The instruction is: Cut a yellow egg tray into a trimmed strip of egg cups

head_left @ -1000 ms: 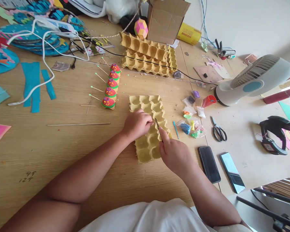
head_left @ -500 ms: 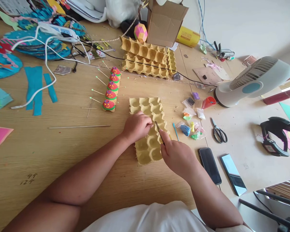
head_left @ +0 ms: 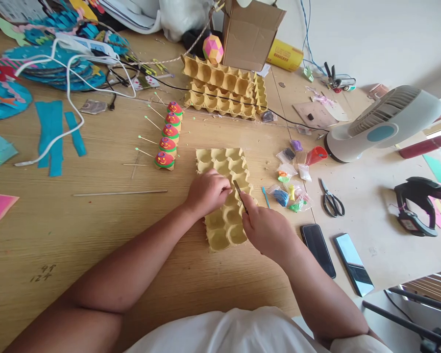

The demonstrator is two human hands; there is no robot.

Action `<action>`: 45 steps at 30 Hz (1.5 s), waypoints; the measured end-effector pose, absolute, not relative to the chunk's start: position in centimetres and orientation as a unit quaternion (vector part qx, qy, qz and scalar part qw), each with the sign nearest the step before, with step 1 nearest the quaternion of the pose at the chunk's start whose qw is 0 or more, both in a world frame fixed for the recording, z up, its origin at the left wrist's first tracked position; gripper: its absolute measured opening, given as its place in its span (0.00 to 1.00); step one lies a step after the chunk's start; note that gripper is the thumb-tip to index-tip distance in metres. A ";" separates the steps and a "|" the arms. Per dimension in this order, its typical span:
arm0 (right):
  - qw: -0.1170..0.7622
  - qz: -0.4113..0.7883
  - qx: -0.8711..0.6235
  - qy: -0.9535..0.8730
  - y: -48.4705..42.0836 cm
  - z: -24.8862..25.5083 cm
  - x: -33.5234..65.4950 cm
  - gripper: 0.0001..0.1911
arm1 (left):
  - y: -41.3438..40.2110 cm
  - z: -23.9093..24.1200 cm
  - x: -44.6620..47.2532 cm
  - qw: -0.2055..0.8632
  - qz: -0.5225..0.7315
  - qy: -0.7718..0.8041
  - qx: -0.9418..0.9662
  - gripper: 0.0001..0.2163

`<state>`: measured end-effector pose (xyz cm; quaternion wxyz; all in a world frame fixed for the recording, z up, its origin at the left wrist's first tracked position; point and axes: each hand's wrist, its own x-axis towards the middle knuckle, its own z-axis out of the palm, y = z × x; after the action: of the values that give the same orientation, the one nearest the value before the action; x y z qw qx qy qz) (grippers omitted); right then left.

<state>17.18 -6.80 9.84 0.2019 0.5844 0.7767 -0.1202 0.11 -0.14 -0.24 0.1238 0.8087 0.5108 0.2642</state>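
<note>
A yellow egg carton tray (head_left: 222,162) lies flat on the wooden table in front of me. My left hand (head_left: 208,191) is curled and presses down on the tray's left middle part. My right hand (head_left: 264,228) is closed round a small knife (head_left: 238,189) whose thin blade points up-left into the tray, close to my left fingertips. A row of painted egg-cup figures (head_left: 168,137) with thin sticks stands just left of the tray.
More egg trays (head_left: 224,86) are stacked behind, beside a cardboard box (head_left: 252,29). Right of the tray lie clay bags (head_left: 290,189), scissors (head_left: 330,201), two phones (head_left: 318,250), a fan (head_left: 385,122). Blue paper crafts (head_left: 51,68) and a white cable (head_left: 69,98) fill the far left.
The knife blade has shifted slightly up and left along the tray. My left hand stays pressed on the tray.
</note>
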 end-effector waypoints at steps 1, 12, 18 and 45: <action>0.206 -0.122 0.583 0.777 -6.8 9.9 17.2 0.29 | -0.1 -0.2 0.1 0.123 0.265 0.511 0.808 0.10; 0.236 -0.114 0.586 0.767 -6.7 10.3 16.6 0.30 | -0.2 -0.2 0.1 0.124 0.272 0.509 0.808 0.09; 0.223 -0.111 0.591 0.767 -6.6 10.0 16.4 0.30 | -0.2 -0.1 0.1 0.125 0.268 0.511 0.807 0.09; 0.207 -0.127 0.595 0.766 -7.9 9.2 17.1 0.30 | -0.1 -0.3 0.2 0.131 0.271 0.512 0.805 0.09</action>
<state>17.11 -7.92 9.24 0.2067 0.5953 0.7660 -0.1269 0.16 -0.14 -0.29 0.1315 0.8046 0.5119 0.2708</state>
